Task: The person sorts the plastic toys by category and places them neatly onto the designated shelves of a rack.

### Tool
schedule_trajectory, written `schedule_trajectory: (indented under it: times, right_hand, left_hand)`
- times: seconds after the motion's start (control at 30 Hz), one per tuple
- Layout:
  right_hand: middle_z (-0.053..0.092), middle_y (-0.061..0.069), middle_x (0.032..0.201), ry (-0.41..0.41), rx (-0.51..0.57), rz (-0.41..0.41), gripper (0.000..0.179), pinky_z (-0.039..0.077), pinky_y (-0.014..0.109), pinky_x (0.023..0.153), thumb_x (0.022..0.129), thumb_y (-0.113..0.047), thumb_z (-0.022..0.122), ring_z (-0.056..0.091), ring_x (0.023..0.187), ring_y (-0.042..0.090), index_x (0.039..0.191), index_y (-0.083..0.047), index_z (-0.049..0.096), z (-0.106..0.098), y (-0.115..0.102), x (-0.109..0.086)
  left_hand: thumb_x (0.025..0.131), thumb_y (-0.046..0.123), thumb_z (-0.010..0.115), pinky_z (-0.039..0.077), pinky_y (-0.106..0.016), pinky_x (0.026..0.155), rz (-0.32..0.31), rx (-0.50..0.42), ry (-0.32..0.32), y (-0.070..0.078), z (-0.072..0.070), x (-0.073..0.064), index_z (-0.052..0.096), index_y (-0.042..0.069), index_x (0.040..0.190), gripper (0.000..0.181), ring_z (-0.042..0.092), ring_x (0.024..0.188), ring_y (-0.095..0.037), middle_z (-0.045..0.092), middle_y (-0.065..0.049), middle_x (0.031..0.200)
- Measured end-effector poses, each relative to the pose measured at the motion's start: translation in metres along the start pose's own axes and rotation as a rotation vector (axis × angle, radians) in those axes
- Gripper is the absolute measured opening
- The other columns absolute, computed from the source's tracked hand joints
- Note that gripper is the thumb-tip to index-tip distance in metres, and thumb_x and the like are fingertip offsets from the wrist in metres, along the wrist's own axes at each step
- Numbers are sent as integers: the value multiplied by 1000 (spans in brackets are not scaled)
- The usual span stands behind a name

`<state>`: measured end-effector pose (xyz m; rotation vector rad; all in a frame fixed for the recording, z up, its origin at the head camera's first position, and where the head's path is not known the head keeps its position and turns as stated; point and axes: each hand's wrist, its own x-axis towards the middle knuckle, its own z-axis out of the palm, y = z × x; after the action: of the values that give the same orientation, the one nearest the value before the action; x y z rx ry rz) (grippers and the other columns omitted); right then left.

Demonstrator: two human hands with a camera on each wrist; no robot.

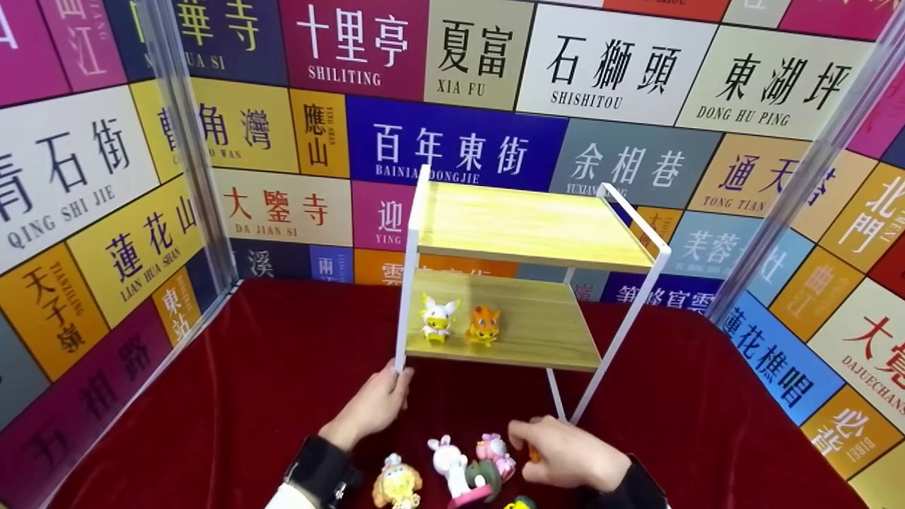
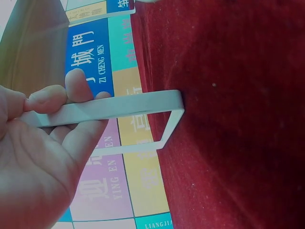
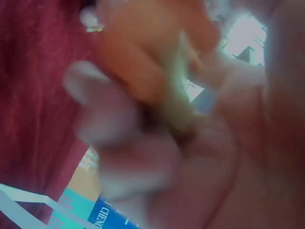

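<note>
Nearest: a yellow-green toy (image 1: 522, 503), cut off by the bottom edge of the head view. Just beyond it, a loose cluster on red cloth (image 1: 297, 353): dog toy (image 1: 397, 484) at left, a strip of cloth between it and the rabbit (image 1: 447, 463); green toy (image 1: 484, 479) close against the rabbit's right side; pink toy (image 1: 496, 456) behind. Cannot tell whether the rabbit stands or lies.

Right hand (image 1: 565, 452) just right of the pink toy, fingers and thumb curled on an orange toy (image 3: 138, 55), mostly hidden from above, blurred at the right wrist.

Left hand (image 1: 375, 406) clamped round the white left front leg of the stand (image 1: 633, 311), just below the lower shelf's corner. Cloth lies between the two hands, under the shelf's front edge.

Lower shelf (image 1: 541, 318): white toy (image 1: 437, 322) near the left edge, orange-eared toy (image 1: 484, 325) beside it, a small gap between them, both near the front edge. Bare wood runs from there to the right edge. Headroom up to the upper shelf (image 1: 523, 223), bare wood framed by raised white side rails.

Beyond the cloth's back edge: wall (image 1: 452, 134) of coloured sign panels.
</note>
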<state>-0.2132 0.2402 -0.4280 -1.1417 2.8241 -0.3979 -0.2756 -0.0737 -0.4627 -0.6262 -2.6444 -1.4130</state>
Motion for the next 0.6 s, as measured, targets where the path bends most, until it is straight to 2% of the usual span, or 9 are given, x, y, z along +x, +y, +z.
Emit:
schedule_trajectory:
  times: [0.1, 0.23, 0.37, 0.43, 0.6]
  right_hand:
    - [50, -11, 75, 70, 3, -38, 21, 35, 17, 57, 75, -12, 71, 40, 65, 0, 91, -17, 57, -2, 0, 2]
    - [47, -9, 72, 177, 55, -111, 17, 32, 13, 58, 75, -9, 70, 37, 65, -2, 81, -16, 55, -4, -1, 6]
    - [48, -7, 68, 271, 119, -181, 22, 33, 10, 60, 77, -1, 67, 38, 66, -3, 75, -17, 53, -5, -3, 8]
    - [49, -8, 70, 309, 145, -174, 24, 36, 11, 61, 81, 1, 65, 40, 67, -3, 74, -18, 53, -5, -4, 9]
    - [48, -10, 75, 357, 216, -70, 27, 42, 16, 64, 87, 8, 53, 45, 70, -2, 76, -17, 51, -8, -7, 9]
  left_hand:
    - [110, 25, 40, 44, -25, 53, 2, -8, 1, 0, 0, -1, 52, 4, 106, 24, 52, 56, -9, 54, 1, 66]
    - [110, 25, 40, 44, -24, 52, -11, -21, -3, 0, 0, -1, 52, 6, 106, 23, 52, 55, -9, 54, 1, 66]
    - [110, 24, 40, 44, -24, 51, -16, -24, -4, 0, 1, -1, 52, 6, 108, 22, 51, 53, -8, 53, 1, 66]
    - [110, 25, 40, 44, -24, 51, -13, -26, -3, 0, 1, -1, 52, 6, 107, 23, 51, 53, -8, 53, 1, 66]
    - [110, 26, 41, 44, -25, 52, -8, -28, -2, 1, 0, 0, 51, 5, 104, 24, 51, 55, -10, 53, 0, 66]
